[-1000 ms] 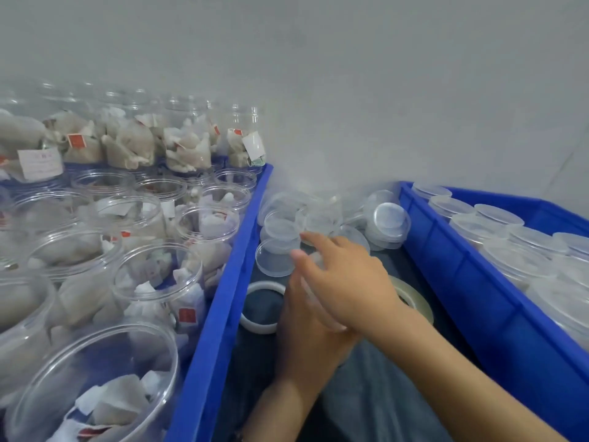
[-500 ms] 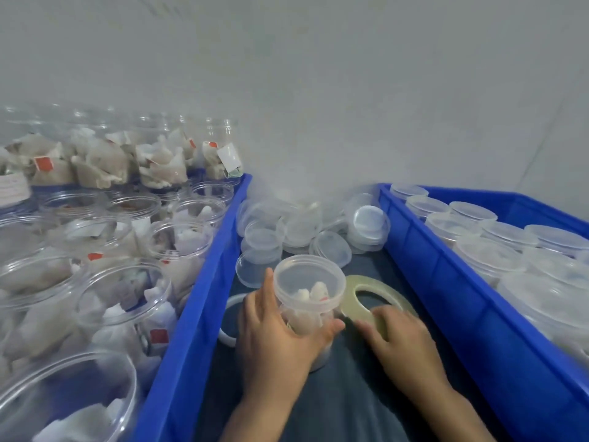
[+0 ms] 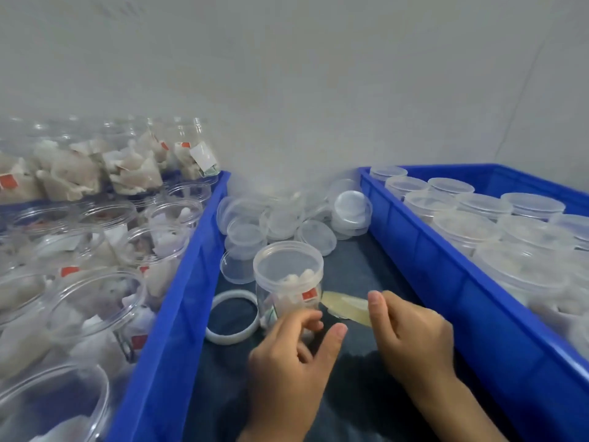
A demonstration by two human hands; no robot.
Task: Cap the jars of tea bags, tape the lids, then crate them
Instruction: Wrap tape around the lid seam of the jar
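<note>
capped jar (image 3: pixel 288 282) upright on dark table (image 3: pixel 366 266), taken as landmark. tea bags inside, one small red tag showing low on its wall; writing on it too small to read. other red tags among the open jars, likewise unreadable; one white label on a far stacked jar, blank or blurred.

left of jar: blue crate (image 3: pixel 188 282) packed with uncapped jars of tea bags (image 3: pixel 95 298), count uncertain, well over ten, second layer stacked at back. just left of jar, touching or nearly: one white ring (image 3: pixel 232 317) flat on table. behind jar: heap of loose clear lids (image 3: pixel 287 215), roughly a dozen, overlapping, exact count not possible. right of jar: second blue crate (image 3: pixel 446 266) with capped jars (image 3: pixel 478 202), about ten visible.

right hand (image 3: pixel 414 333) just right of jar, grip pinched on yellowish tape roll (image 3: pixel 345 306), roll held tilted, edge near jar's wall. left hand (image 3: pixel 293 362) in front of jar, fingers loosely curled, tips at jar's lower wall; whether grip clamps jar or tape end cannot tell.
</note>
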